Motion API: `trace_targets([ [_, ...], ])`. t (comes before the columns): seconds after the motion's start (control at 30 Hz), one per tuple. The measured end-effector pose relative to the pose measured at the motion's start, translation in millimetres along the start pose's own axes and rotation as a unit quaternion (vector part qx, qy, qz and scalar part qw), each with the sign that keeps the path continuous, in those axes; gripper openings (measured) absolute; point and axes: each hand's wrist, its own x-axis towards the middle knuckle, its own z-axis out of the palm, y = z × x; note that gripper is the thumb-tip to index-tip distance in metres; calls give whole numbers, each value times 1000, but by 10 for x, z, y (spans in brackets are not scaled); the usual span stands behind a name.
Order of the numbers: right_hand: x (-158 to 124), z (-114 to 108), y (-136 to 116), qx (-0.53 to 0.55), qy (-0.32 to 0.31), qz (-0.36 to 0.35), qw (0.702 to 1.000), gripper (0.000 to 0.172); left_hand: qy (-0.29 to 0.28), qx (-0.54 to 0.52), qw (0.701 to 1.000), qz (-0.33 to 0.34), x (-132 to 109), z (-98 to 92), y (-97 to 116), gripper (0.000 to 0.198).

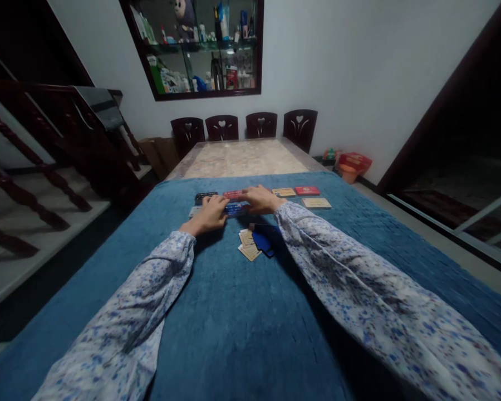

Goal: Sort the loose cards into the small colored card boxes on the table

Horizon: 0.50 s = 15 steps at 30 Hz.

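My left hand [209,214] and right hand [261,199] press flat, fingers narrow, on the blue card [235,209] in the row across the worktop's blue cloth [234,312], steadying it in line.

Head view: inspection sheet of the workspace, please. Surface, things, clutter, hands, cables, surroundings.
Surface: blue cloth over the near end of a long table; far end bare, marbled.
Things: blue card under both hands; red card and black card just beyond; tan card, another red card and a beige card to the right.
Clutter: small card pile near the right sleeve.
Hands: left hand and right hand both rest on the card row; grip cannot be told.
Cables: nothing seen.
Surroundings: four chairs at the far end, wall shelf, staircase on the left.
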Motion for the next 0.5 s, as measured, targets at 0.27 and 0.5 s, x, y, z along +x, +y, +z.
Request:
trace_targets([
  [0.27,-370,44,39,-7,64,0,998,31,61,-9,998,29,-126,11,280,40],
  [0.5,-812,246,139,2,101,-2,995,31,64,-8,996,63,-227,124,582,38],
])
